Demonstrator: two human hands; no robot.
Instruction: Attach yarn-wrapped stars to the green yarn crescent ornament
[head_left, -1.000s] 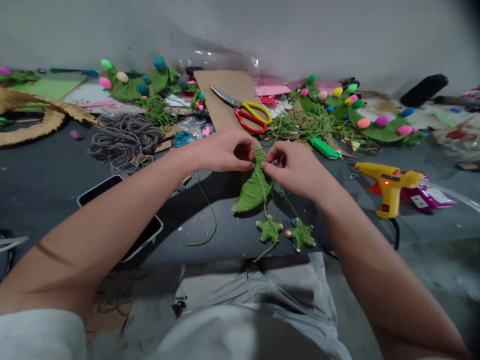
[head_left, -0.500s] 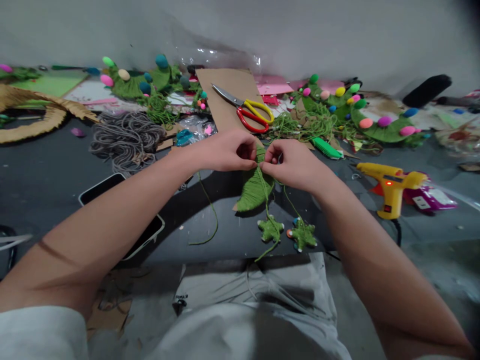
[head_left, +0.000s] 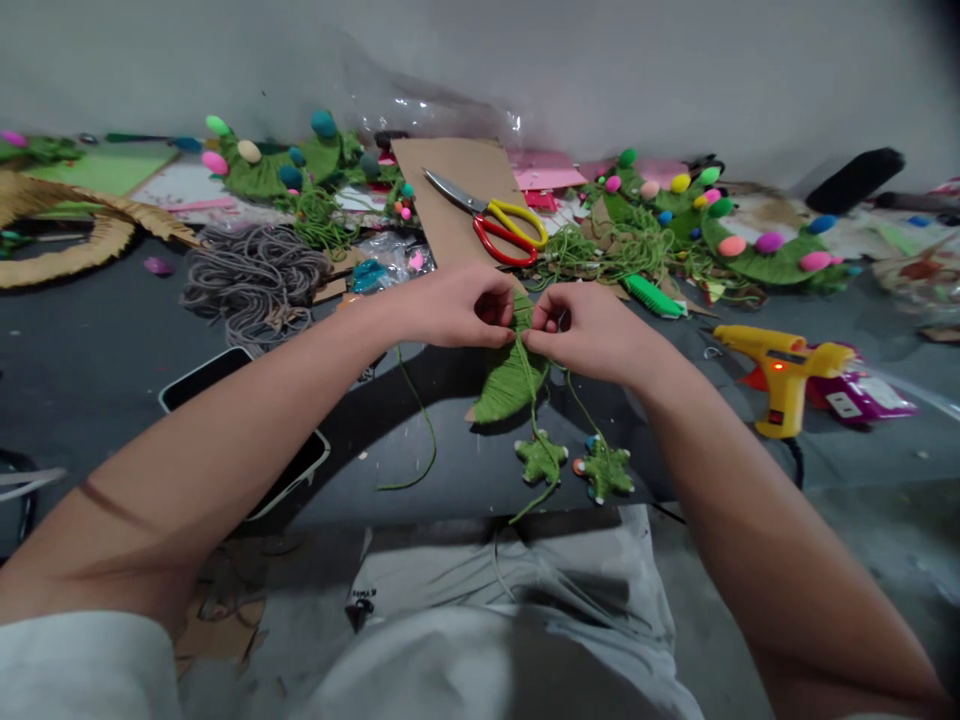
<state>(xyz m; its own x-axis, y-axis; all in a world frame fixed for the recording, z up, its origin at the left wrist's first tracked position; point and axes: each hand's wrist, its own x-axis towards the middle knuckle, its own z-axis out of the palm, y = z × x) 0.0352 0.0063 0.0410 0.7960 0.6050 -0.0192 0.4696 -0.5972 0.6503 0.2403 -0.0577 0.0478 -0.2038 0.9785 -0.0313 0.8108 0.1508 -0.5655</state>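
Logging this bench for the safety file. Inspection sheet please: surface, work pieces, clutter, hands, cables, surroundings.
Surface: dark table, pale specks on it.
Work pieces: green yarn-wrapped piece at the hands; two green stars near the table's front edge.
Clutter: scissors on cardboard; gray cord heap; green yarn tangle.
Left hand: thumb and finger at the wrapped piece; exact grip unclear.
Right hand: same, beside the left.
Cables: black cable from the yellow glue gun, red light lit.
Surroundings: pale wall behind; floor scraps lower left.
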